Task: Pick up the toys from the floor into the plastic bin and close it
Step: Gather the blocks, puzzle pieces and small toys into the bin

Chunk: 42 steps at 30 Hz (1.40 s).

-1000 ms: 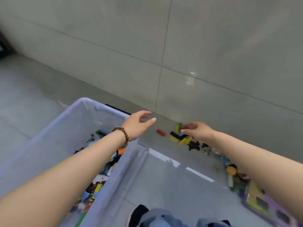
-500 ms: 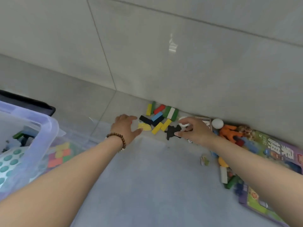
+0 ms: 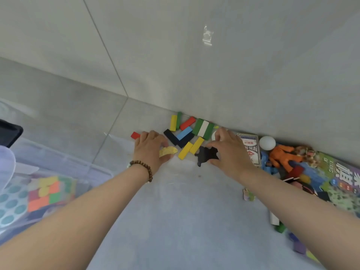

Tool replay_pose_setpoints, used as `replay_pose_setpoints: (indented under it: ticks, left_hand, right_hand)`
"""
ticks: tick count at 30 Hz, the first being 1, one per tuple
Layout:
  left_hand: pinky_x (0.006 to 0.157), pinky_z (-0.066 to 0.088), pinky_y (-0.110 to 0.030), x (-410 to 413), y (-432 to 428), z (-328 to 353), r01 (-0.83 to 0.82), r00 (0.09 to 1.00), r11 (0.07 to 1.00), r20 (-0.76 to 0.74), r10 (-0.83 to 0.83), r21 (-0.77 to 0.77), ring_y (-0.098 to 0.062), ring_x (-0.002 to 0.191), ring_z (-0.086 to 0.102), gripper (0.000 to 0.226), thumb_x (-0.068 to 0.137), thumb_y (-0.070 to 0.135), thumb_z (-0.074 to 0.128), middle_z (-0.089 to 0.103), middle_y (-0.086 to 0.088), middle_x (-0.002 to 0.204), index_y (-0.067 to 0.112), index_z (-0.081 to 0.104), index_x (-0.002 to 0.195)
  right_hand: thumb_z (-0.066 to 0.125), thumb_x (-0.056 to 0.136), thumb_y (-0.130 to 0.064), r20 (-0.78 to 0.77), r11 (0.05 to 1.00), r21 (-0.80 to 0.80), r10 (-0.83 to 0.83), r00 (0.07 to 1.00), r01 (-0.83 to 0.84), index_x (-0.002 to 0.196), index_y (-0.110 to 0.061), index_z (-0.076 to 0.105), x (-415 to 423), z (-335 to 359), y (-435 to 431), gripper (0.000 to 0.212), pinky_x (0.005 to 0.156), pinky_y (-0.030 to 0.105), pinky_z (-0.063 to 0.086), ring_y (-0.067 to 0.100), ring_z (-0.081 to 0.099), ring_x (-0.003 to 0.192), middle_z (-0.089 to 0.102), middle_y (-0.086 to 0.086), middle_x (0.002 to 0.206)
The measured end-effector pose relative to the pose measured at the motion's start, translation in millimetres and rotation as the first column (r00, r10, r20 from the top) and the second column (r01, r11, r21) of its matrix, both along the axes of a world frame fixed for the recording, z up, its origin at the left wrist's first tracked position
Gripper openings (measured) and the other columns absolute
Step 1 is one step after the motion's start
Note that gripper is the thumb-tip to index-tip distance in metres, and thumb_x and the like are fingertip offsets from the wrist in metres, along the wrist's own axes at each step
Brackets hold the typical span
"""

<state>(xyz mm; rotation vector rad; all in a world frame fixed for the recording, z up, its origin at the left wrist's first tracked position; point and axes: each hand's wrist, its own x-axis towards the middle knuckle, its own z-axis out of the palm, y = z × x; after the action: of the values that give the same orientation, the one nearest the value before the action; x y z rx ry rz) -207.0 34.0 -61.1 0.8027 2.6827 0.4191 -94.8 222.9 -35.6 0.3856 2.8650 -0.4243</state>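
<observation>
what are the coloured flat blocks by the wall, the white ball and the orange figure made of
Coloured flat rectangular blocks: likely painted wood, going by crisp edges and an even matte coat. Small white ball: probably smooth plastic, like a table-tennis ball. Orange figure: soft moulded rubber or plastic, with rounded limbs; unclear which.

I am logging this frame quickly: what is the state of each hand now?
Left hand: touches the yellow piece; grip cannot be told.
Right hand: pinches the black piece.

2 bare forearms (image 3: 93,203), brown wooden-bead bracelet (image 3: 145,166) behind the left grip (image 3: 151,148)
</observation>
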Motion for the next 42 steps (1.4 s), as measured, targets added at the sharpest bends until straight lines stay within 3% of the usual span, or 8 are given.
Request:
replay_pose_setpoints:
  ticks: [6, 9, 14, 20, 23, 28, 32, 42]
  left_hand:
    - [0.079, 0.028, -0.021, 15.8, 2.9, 1.6, 0.026, 0.998, 0.997, 0.052, -0.030, 0.077, -0.016, 0.097, 0.046, 0.025, 0.088, 0.030, 0.059, 0.048, 0.008, 0.090, 0.020, 0.049, 0.109]
    - [0.072, 0.037, -0.005, 26.5, 7.5, 3.8, -0.204, 0.928, 0.925, 0.366, 0.077, 0.322, -0.010, 0.089, 0.051, 0.025, 0.092, 0.022, 0.055, 0.055, 0.006, 0.096, 0.021, 0.055, 0.117]
    - [0.070, 0.056, -0.016, 36.7, 15.6, 13.8, -0.806, 0.390, 0.517, 0.916, 0.096, 0.289, -0.017, 0.081, 0.064, 0.022, 0.098, 0.010, 0.041, 0.063, -0.014, 0.106, 0.005, 0.056, 0.113]
    - [0.084, 0.053, -0.035, 39.7, 13.4, 24.3, -0.928, -0.026, 0.372, 0.994, -0.102, 0.014, -0.028, 0.096, 0.064, 0.052, 0.096, 0.049, 0.032, 0.065, -0.017, 0.114, 0.007, 0.057, 0.114]
    - [0.074, 0.059, -0.029, 39.4, 7.0, 21.7, -0.903, 0.008, 0.427, 0.997, -0.081, 0.042, -0.023, 0.090, 0.067, 0.041, 0.094, 0.043, 0.044, 0.066, -0.015, 0.112, 0.010, 0.058, 0.116]
    - [0.056, 0.056, -0.022, 27.6, -14.3, 15.8, -0.910, 0.168, 0.391, 0.985, 0.047, 0.137, -0.015, 0.066, 0.071, 0.024, 0.096, 0.007, 0.045, 0.067, -0.014, 0.100, 0.004, 0.053, 0.119]
    - [0.061, 0.059, -0.025, 21.4, -23.0, 13.8, -0.904, 0.193, 0.401, 0.979, 0.067, 0.150, -0.020, 0.076, 0.070, 0.029, 0.097, 0.004, 0.041, 0.064, -0.015, 0.111, 0.007, 0.049, 0.125]
    - [0.076, 0.057, -0.035, 19.8, -27.4, 12.4, -0.927, 0.104, 0.367, 0.992, 0.067, 0.072, -0.020, 0.071, 0.071, 0.029, 0.094, 0.037, 0.047, 0.070, -0.009, 0.100, 0.015, 0.060, 0.108]
  right_hand:
    - [0.070, 0.079, -0.033, -0.007, 1.000, 0.005, -0.005, 1.000, 0.006, 0.112, -0.021, 0.058, 5.5, -7.8, 2.9, 0.037, 0.089, 0.029, 0.027, 0.018, 0.036, 0.112, 0.048, -0.005, 0.119]
    - [0.071, 0.078, -0.030, -0.005, 0.997, -0.072, -0.032, 0.999, 0.032, 0.109, -0.021, 0.054, 7.1, -8.3, 1.6, 0.037, 0.086, 0.028, 0.026, 0.016, 0.041, 0.108, 0.057, -0.007, 0.109]
    - [0.076, 0.075, -0.019, 0.011, 0.851, -0.439, -0.317, 0.948, 0.290, 0.092, -0.021, 0.057, 8.5, -8.7, 3.1, 0.025, 0.069, 0.022, 0.040, 0.009, 0.052, 0.074, 0.061, -0.006, 0.082]
    - [0.073, 0.079, -0.014, 0.157, 0.362, -0.829, -0.582, 0.798, 0.427, 0.081, -0.019, 0.063, -11.6, 15.0, -21.1, 0.012, 0.050, 0.005, 0.041, -0.010, 0.055, 0.050, 0.066, -0.001, 0.077]
    - [0.072, 0.080, -0.019, 0.143, 0.409, -0.814, -0.547, 0.825, 0.413, 0.079, -0.020, 0.063, -19.7, 9.1, -35.0, 0.009, 0.051, 0.004, 0.040, -0.008, 0.056, 0.056, 0.064, -0.006, 0.076]
    - [0.073, 0.078, -0.023, 0.040, 0.691, -0.551, -0.537, 0.842, 0.467, 0.103, -0.019, 0.060, -25.2, -10.3, -36.4, 0.028, 0.074, 0.016, 0.041, 0.011, 0.050, 0.086, 0.051, 0.000, 0.102]
    - [0.071, 0.077, -0.038, 0.132, 0.697, -0.443, -0.572, 0.810, 0.564, 0.112, -0.023, 0.056, -31.0, -17.5, -51.3, 0.041, 0.095, 0.032, 0.037, 0.022, 0.040, 0.118, 0.041, 0.005, 0.119]
    - [0.062, 0.077, -0.020, 0.110, 0.778, -0.304, -0.545, 0.831, 0.550, 0.095, -0.016, 0.052, -30.5, -14.3, -57.0, 0.021, 0.068, 0.028, 0.038, 0.024, 0.046, 0.084, 0.035, 0.002, 0.100]
